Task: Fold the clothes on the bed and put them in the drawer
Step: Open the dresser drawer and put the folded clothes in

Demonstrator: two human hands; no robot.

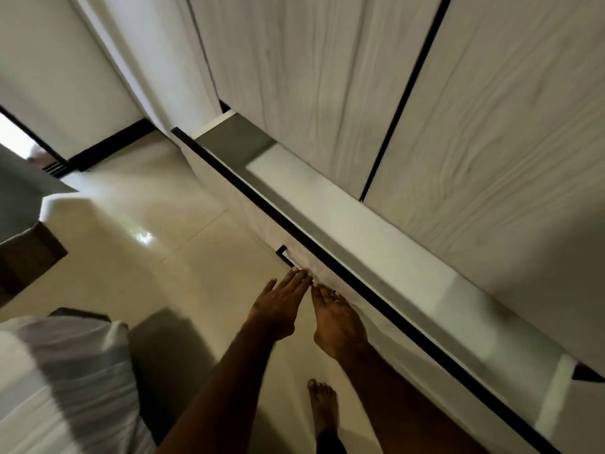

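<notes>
The wardrobe's bottom drawer (327, 204) stands pulled out, and the part of its inside that shows looks pale and bare. Its light wood front (347, 309) has a black top edge and a small black handle (284, 254). My left hand (281, 306) lies flat with straight fingers, its fingertips touching the front just below the handle. Right beside it, my right hand (339, 322) also has its fingers stretched out against the front. Neither hand holds anything. No folded clothes are in sight.
The bed (65, 381), covered in white striped cloth, fills the lower left. Tall pale wardrobe doors (458, 109) rise above the drawer. Glossy beige floor tiles (157, 224) lie between bed and wardrobe. My bare foot (322, 404) stands close to the drawer. A dark wooden piece (26, 257) juts in at left.
</notes>
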